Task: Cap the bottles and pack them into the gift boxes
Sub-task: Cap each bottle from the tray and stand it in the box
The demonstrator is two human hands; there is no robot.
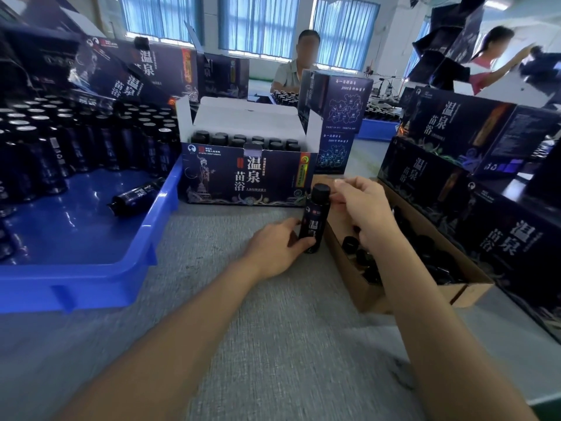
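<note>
Holding the bottle [314, 221] upright with my left hand [273, 247], right hand [362, 202] pinched the cap [321, 191] on top.

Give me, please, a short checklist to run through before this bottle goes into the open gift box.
1. Black cap seated on bottle: ok.
2. That cap fully tightened: cannot tell.
3. Grip of left hand round the bottle's lower body: ok.
4. Fingers of right hand on the cap: ok.
5. Flaps of gift box open: ok.
6. Free slot in the gift box: cannot tell.
</note>
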